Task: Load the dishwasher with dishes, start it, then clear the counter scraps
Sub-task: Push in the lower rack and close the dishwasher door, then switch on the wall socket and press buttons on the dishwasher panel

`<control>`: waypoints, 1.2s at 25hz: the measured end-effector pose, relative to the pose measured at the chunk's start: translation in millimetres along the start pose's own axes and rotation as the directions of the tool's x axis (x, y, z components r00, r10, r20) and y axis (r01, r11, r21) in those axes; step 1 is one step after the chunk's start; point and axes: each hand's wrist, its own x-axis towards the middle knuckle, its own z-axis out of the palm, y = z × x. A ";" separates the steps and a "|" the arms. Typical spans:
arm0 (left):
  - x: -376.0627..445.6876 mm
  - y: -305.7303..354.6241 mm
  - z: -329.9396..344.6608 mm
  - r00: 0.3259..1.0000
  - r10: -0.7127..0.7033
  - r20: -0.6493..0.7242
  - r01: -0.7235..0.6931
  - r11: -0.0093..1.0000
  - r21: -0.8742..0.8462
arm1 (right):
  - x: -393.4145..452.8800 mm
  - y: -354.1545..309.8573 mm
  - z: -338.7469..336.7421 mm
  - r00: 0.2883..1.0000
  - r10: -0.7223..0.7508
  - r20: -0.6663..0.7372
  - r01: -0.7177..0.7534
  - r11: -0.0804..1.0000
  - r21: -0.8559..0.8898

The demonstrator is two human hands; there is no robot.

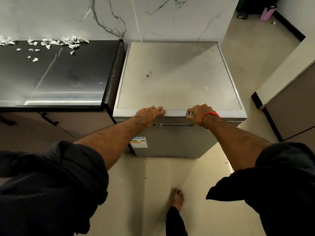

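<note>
Dishwasher (179,77), a boxy brushed-metal unit w/ flat matte grey top, is seen standing on the floor just beside the counter (56,79), back against a veined marble wall (153,17). Door is shut; a recessed handle slot (176,125) sits under the front lip, and an energy label (140,142) is stuck low on the front left. Left hand (150,113) is laid on the front top edge, fingers fairly straight & flat on the metal, nothing gripped. Right hand (199,112) is placed at the same edge further right, fingers curled over the lip; a red thread band (208,115) is worn at the wrist. Counter is glossy black, rectangular. White crumpled scraps (51,42) are scattered along its back edge, near the wall. Floor is pale, smooth tile; a bare foot (178,197) is visible below.
</note>
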 end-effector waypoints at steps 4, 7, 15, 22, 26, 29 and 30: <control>5.9 -1.4 -20.3 0.994 -0.015 0.109 0.030 0.990 -0.138 | 13.8 -3.7 -27.6 0.991 0.001 0.135 0.004 0.999 -0.038; 9.7 -5.7 -30.3 0.990 -0.064 0.127 0.100 0.951 -0.293 | 34.2 -1.1 -51.9 0.978 -0.018 0.206 0.034 0.997 -0.072; 21.9 -34.3 -40.6 0.972 -0.233 -0.044 0.155 0.763 -0.628 | 72.5 -29.7 -65.7 0.982 -0.080 0.172 0.087 0.996 -0.034; 62.5 -153.1 -105.9 0.851 -0.393 -0.348 0.170 0.834 -0.525 | 152.8 -108.4 -136.8 0.978 -0.196 -0.064 0.206 0.925 0.318; 92.1 -237.2 -171.3 0.805 -0.392 -0.446 0.198 0.885 -0.422 | 200.4 -161.1 -190.9 0.939 -0.218 -0.267 0.310 0.872 0.380; 122.5 -305.8 -232.6 0.763 -0.368 -0.532 0.187 0.913 -0.363 | 241.7 -205.9 -234.4 0.896 -0.238 -0.374 0.376 0.856 0.356; 133.6 -326.8 -255.2 0.745 -0.370 -0.555 0.186 0.914 -0.360 | 255.6 -220.2 -248.9 0.879 -0.239 -0.412 0.396 0.848 0.353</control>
